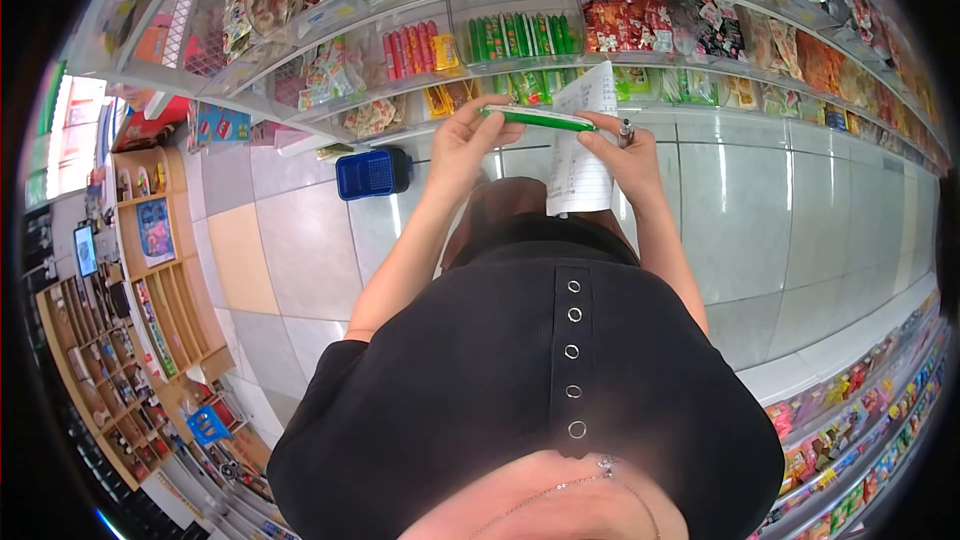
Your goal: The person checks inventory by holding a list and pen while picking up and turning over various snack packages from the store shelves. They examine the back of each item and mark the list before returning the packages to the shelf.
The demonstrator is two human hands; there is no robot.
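A long, thin green wrapped snack stick [545,120] lies level between my two hands, with a pale strip along its upper edge. My left hand [462,148] is closed on its left end, thumb in front. At the other end, the thumb and fingers of my right hand [625,160] pinch the stick. That same hand also keeps hold of a lined paper sheet [580,180] with handwriting on it and a pen [627,130], which pokes up between the fingers. Similar green sticks [520,37] stand in a row on the shelf ahead.
Shelves with clear-fronted bins [460,80] of packaged snacks curve across the front. A blue basket [368,174] rests on the tiled floor [310,240] to the left. Wooden display racks [180,260] stand far left; more stocked shelves [850,410] are behind on the right.
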